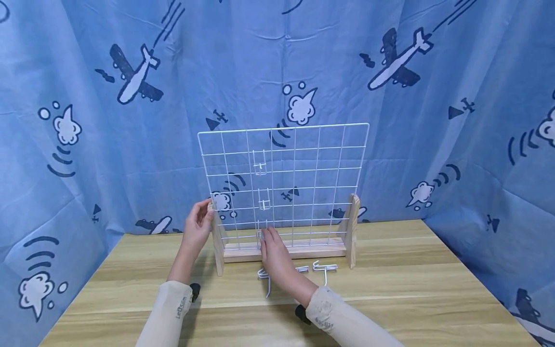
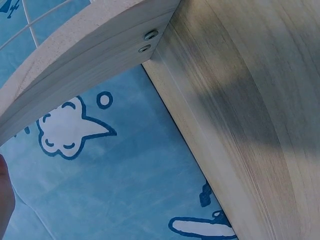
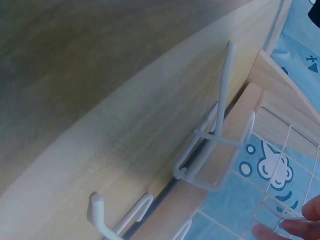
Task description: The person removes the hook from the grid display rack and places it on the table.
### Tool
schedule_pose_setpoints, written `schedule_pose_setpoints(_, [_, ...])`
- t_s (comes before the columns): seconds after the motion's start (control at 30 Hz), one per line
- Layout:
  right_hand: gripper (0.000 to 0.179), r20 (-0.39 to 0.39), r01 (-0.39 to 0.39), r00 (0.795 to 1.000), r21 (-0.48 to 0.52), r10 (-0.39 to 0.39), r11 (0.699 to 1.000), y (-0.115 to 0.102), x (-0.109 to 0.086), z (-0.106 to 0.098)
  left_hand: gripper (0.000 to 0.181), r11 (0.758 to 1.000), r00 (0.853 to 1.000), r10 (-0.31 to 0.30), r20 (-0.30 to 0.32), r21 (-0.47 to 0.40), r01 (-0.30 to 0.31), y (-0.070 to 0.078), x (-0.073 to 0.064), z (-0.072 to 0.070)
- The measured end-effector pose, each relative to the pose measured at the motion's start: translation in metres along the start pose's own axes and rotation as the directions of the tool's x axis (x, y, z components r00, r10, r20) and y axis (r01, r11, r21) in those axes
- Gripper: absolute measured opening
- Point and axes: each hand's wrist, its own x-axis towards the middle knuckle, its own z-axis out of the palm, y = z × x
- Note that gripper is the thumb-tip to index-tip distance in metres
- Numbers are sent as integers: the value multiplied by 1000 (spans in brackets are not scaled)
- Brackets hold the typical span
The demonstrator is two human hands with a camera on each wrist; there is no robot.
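From the head view I see a white grid (image 1: 294, 188) upright in a wooden stand (image 1: 243, 258), loose hooks (image 1: 325, 267) lying on the table (image 1: 399, 270) before it. Two hung hooks (image 1: 264, 205) sit one above the other, left of the grid's middle. The left hand (image 1: 197, 229) grips the stand's left upright; the right hand (image 1: 277, 255) is at the low wires below them.

The left wrist view shows the upright's screws (image 2: 150, 35) and only a sliver of hand, so I can't tell the fingers there.

In the right wrist view, thumb and fingers pinch a third hook (image 3: 292, 218) against the grid. I'd judge this is the hanging step; the next move calls for checking it's seated before letting go.
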Motion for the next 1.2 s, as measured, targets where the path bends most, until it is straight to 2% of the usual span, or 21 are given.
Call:
schedule_pose_setpoints(0.23, [33,0,-3,1000,6,3,1000,0,0,-1,37,1000,1000,5,1,5,-5,-2,0,0])
schedule_pose_setpoints(0.6, [34,-29,37,999,-36,-38,999,0,4,-5,38,1000,1000,19,1,2,-19,1,1,0])
schedule_pose_setpoints(0.77, [35,-14,19,1000,-29,-19,999,0,3,-6,38,1000,1000,12,3,-5,-12,-1,0,0])
schedule_pose_setpoints(1.03, [33,-54,59,997,-24,-61,998,0,1,-8,38,1000,1000,18,-5,-1,-18,0,-1,1])
schedule_pose_setpoints(1.2, [33,-52,61,997,-4,-61,998,-2,-1,-12,38,1000,1000,27,-7,4,-27,1,-1,1])
